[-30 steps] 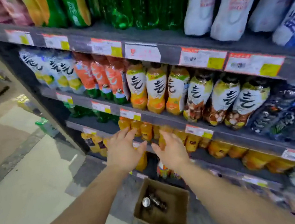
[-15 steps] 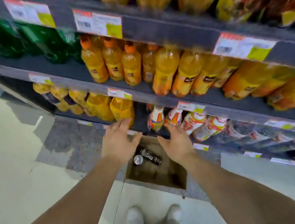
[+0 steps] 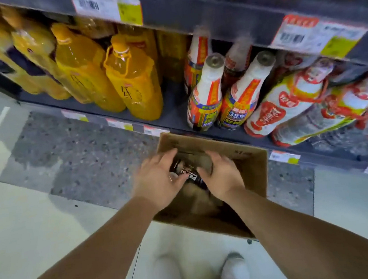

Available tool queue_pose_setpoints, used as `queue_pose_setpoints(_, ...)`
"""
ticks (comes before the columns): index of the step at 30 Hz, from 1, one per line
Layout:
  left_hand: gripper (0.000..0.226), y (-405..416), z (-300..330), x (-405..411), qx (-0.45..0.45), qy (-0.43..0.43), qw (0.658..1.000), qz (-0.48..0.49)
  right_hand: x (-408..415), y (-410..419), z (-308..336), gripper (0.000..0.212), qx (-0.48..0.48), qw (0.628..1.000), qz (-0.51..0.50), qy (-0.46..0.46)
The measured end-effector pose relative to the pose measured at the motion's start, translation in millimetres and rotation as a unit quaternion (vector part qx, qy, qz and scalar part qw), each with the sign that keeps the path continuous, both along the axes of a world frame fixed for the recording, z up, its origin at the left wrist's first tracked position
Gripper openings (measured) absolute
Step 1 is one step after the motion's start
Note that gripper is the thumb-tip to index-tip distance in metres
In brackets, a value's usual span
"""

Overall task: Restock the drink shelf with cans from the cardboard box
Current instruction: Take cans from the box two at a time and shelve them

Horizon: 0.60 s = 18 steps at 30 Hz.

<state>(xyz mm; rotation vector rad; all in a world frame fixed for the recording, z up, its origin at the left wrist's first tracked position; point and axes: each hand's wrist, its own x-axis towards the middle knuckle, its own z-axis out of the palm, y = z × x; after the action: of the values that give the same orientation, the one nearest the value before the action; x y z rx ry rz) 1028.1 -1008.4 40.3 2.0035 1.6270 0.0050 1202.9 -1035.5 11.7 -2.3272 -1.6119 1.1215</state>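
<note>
Two hands meeting inside the box

Both hands are reaching down into the cardboard box [image 3: 254, 168] on the floor under the bottom shelf [image 3: 176, 117]. The left hand [image 3: 158, 183] and the right hand [image 3: 222, 176] are curling their fingers around one dark can [image 3: 191, 176] lying between them; blur is hiding how firmly they are gripping. Two white shoes [image 3: 236, 273] are standing just below the box.

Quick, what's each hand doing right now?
Left hand: fingers curled onto a black can in the cardboard box.
Right hand: gripping the same can.
</note>
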Motion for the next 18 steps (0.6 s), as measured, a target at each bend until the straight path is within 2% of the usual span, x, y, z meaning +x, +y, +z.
queue_pose_setpoints(5, 0.075, -6, -48, -2, 0.046, 0.109, 0.988, -0.099, -2, -5, -62, 0.057, -0.026, 1.000, -0.006, 0.004)
queue_pose_setpoints(9, 0.082, -8, -55, 3, 0.046, 0.206, 0.965, -0.154, 0, -3, -89, 0.059, -0.045, 0.999, -0.002, -0.001)
queue_pose_setpoints(13, 0.087, -8, -73, 8, 0.022, 0.268, 0.945, -0.185, -4, 3, -122, 0.059, -0.066, 0.998, -0.006, 0.003)
queue_pose_setpoints(18, 0.071, -4, -88, 9, 0.041, 0.315, 0.926, -0.206, -16, 11, -158, 0.064, -0.091, 0.995, -0.004, 0.032)
